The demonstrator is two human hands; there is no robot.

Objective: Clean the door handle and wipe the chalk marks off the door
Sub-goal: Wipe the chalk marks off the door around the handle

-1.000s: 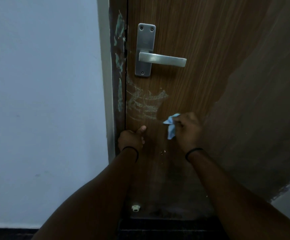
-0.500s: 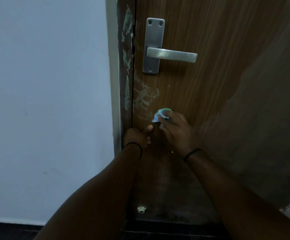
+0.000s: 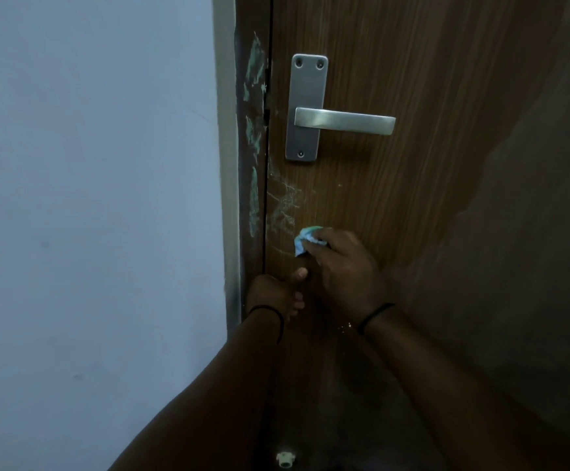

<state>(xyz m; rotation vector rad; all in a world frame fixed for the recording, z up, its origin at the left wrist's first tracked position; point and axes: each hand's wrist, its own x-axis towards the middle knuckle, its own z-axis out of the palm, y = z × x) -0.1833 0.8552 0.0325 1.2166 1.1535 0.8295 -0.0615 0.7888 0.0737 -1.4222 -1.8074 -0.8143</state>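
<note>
No text, label, brand or number could be read anywhere; the chalk marks (image 3: 282,205) on the wooden door (image 3: 412,215) were only scribbles, forming no letters.

Pale blue-white wall (image 3: 90,215) at left, small white door stopper (image 3: 285,459) low on the floor
</note>
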